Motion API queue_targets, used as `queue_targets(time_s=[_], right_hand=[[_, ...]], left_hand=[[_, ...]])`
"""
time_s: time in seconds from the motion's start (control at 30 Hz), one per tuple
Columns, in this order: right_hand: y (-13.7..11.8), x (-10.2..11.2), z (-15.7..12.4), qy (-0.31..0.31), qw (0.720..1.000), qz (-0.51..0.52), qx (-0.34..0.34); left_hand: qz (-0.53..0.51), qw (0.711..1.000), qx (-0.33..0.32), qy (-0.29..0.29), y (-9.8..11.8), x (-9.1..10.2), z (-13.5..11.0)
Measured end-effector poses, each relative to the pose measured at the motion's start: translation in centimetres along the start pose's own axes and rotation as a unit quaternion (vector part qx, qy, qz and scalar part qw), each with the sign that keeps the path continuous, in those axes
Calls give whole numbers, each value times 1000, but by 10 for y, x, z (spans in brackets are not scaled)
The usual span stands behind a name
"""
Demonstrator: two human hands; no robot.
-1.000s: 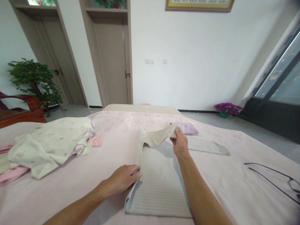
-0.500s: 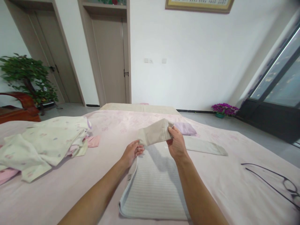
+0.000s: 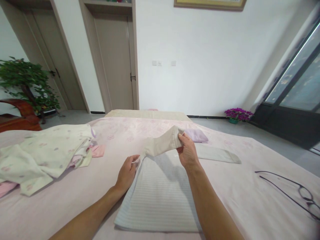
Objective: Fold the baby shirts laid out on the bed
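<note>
A pale striped long-sleeved shirt (image 3: 160, 193) lies on the pink bedsheet in front of me. My right hand (image 3: 187, 150) pinches the cuff end of its beige sleeve (image 3: 162, 142), lifted off the bed and stretched across the top of the shirt. At the shirt's left edge, my left hand (image 3: 127, 171) is closed on a bit of its fabric near the shoulder. The other sleeve (image 3: 217, 154) lies flat, reaching out to the right. Just behind my right hand is a folded lilac cloth (image 3: 196, 135).
A heap of cream patterned clothes (image 3: 47, 153) with pink pieces lies to the left. Black-framed glasses (image 3: 303, 193) rest on the bedsheet (image 3: 237, 193) at the right. Beyond the bed are a wooden chair (image 3: 22, 111), a green plant (image 3: 27, 83) and purple flowers (image 3: 238, 114).
My left hand has moved left and toward me, pulling the shirt's left side outward, so its lower left corner spreads wider. My right hand keeps hold of the sleeve, almost still.
</note>
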State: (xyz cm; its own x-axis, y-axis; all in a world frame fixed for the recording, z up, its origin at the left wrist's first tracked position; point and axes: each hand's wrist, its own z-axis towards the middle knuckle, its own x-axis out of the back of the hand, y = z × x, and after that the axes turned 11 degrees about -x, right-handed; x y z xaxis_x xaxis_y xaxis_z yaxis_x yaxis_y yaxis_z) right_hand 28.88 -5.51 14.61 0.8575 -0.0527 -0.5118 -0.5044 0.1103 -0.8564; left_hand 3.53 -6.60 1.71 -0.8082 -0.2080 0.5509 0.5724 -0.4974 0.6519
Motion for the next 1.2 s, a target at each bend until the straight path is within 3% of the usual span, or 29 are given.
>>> queue_targets(time_s=[0.17,0.3,0.5,0.67,0.8,0.9,1.03,1.2], right_hand=[[4,1,2,6,1000,-8,-5],[7,-1,1,2,1000,-11,-9],[7,-6,-4,-12,999,-32,0],[7,-13,-11,-48,997,-56,6],[9,-12,-11,-49,997,-58,-3],[9,-12,-9,-48,998,-49,-1],[6,-16,-11,-54,998,-33,1],[3,-23,-17,-66,997,-32,-1]], left_hand=[[168,967,-158,-106,-13,11,-20],[231,930,-234,-163,-4,4,-31],[248,906,-246,-238,25,-19,-32],[184,923,-246,-232,28,-27,-24],[91,971,-183,-127,22,-26,-8],[97,986,-119,-59,19,-28,10],[184,979,-19,-86,19,-37,35],[148,978,89,-118,17,-48,61]])
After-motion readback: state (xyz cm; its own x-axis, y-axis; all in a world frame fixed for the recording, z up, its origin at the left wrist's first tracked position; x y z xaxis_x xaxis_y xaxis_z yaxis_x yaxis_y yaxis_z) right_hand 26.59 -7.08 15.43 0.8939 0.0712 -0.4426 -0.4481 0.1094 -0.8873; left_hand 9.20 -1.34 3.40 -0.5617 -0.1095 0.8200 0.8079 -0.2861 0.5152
